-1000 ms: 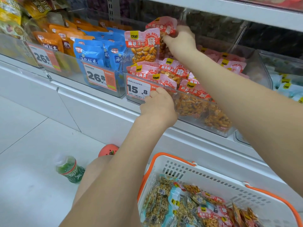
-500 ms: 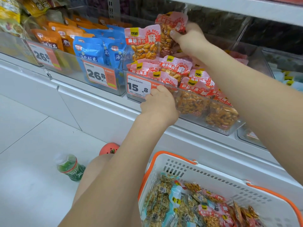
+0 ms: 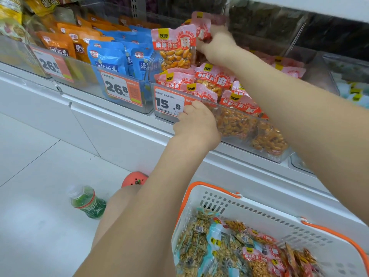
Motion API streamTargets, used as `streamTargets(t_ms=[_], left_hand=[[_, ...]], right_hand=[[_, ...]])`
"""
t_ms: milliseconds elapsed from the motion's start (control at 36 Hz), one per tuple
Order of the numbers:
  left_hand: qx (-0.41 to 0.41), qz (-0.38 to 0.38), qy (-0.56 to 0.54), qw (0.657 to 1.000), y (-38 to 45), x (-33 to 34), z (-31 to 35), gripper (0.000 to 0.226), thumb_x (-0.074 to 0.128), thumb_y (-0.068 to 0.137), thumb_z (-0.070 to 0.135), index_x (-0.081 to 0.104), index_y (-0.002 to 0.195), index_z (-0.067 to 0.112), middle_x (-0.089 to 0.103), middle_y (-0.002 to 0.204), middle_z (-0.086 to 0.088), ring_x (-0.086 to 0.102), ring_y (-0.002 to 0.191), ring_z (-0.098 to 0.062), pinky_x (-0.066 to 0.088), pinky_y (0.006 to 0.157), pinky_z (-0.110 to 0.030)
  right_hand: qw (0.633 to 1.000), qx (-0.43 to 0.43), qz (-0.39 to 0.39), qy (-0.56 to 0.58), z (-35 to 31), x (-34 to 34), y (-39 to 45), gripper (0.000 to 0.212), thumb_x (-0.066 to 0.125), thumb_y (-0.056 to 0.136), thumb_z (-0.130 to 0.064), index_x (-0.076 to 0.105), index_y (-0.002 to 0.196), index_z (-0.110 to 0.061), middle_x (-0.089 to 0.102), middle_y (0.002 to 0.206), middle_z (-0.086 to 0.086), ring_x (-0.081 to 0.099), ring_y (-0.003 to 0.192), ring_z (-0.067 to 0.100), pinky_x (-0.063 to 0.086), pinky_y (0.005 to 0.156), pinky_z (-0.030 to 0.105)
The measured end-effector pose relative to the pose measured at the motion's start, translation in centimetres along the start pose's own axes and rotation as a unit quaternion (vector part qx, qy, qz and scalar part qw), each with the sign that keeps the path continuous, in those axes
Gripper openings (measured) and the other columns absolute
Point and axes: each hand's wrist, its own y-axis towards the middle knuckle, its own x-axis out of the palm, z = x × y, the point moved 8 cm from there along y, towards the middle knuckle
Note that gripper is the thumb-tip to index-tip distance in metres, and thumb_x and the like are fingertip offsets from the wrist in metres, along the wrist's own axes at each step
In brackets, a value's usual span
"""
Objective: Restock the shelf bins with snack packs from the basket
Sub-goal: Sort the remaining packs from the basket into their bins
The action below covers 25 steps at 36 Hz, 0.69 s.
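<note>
**Hands at the peanut bin**

The left hand [image 3: 196,124] is gripping the front wall of the clear bin [image 3: 235,116], fingers curled over its rim just beside the 15.8 tag [image 3: 168,103]. The right hand [image 3: 216,46] is reaching to the back of that bin, fingers closed on a pink pack [image 3: 202,25] held upright behind another standing pack [image 3: 173,48]. More pink peanut packs [image 3: 215,80] are lying piled in the bin. The basket [image 3: 259,212], white with orange handles, is sitting below the shelf at lower right, with mixed snack packs [image 3: 229,248] still inside. Blue packs [image 3: 107,58] are filling the next bin to the left. A green bottle [image 3: 87,202] is lying on the floor.
</note>
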Motion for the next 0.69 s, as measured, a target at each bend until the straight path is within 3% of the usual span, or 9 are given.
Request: streamTargets(t_ms=[111,361,444,528,611,694], left_hand=[[0.006,-0.005,0.0,1.0,0.0,-0.1,-0.1,0.077,0.068,0.085,0.038,0.023,0.135,-0.001,0.034,0.139,-0.018,0.036,0.13,-0.034,0.039,0.099,-0.042],[0.012,-0.007,0.002,1.0,-0.4,-0.2,-0.1,0.075,0.068,0.086,0.038,0.024,0.134,0.0,0.035,0.138,-0.017,0.037,0.13,-0.035,0.038,0.098,-0.043],[0.01,-0.007,0.0,1.0,-0.4,-0.2,-0.2,0.074,0.068,0.086,0.037,0.025,0.134,0.001,0.035,0.137,-0.016,0.037,0.13,-0.035,0.039,0.098,-0.043],[0.009,-0.01,-0.003,1.0,-0.4,-0.3,-0.2,0.074,0.068,0.086,0.037,0.025,0.134,0.001,0.035,0.138,-0.017,0.037,0.13,-0.035,0.039,0.098,-0.043],[0.008,-0.008,0.002,1.0,-0.3,-0.2,-0.1,0.075,0.068,0.086,0.037,0.024,0.134,0.0,0.035,0.138,-0.017,0.036,0.13,-0.035,0.038,0.099,-0.043],[0.002,-0.005,0.004,1.0,-0.3,-0.1,0.0,0.077,0.068,0.086,0.038,0.023,0.135,-0.001,0.034,0.139,-0.017,0.035,0.131,-0.035,0.038,0.099,-0.043]], right_hand=[[0.997,0.015,-0.066,-0.023,0.6,0.3,0.2,0.038,0.056,0.096,-0.033,0.055,0.128,-0.012,0.06,0.125,0.006,0.058,0.113,0.022,0.046,0.09,0.028],[0.993,0.091,0.002,0.07,2.3,0.2,0.2,0.061,0.07,0.086,-0.036,0.042,0.135,-0.012,0.053,0.134,0.003,0.053,0.123,0.021,0.048,0.098,0.03],[0.99,0.068,0.094,0.084,1.8,-1.9,-0.9,0.045,0.065,0.09,-0.027,0.043,0.126,-0.012,0.053,0.127,0.004,0.054,0.116,0.018,0.048,0.096,0.027],[0.967,0.002,0.193,0.164,0.7,-3.8,-3.3,0.016,0.056,0.089,-0.011,0.05,0.103,-0.016,0.053,0.091,-0.007,0.054,0.087,0.008,0.048,0.076,0.018],[0.977,-0.011,0.073,0.202,-0.6,-2.0,-4.5,0.025,0.054,0.084,-0.006,0.062,0.107,-0.014,0.056,0.086,-0.01,0.053,0.076,0.001,0.045,0.062,0.012],[0.989,-0.034,-0.068,0.126,-2.1,0.9,-5.4,0.019,0.061,0.088,-0.018,0.065,0.106,-0.013,0.062,0.091,-0.009,0.056,0.079,0.0,0.045,0.066,0.011]])
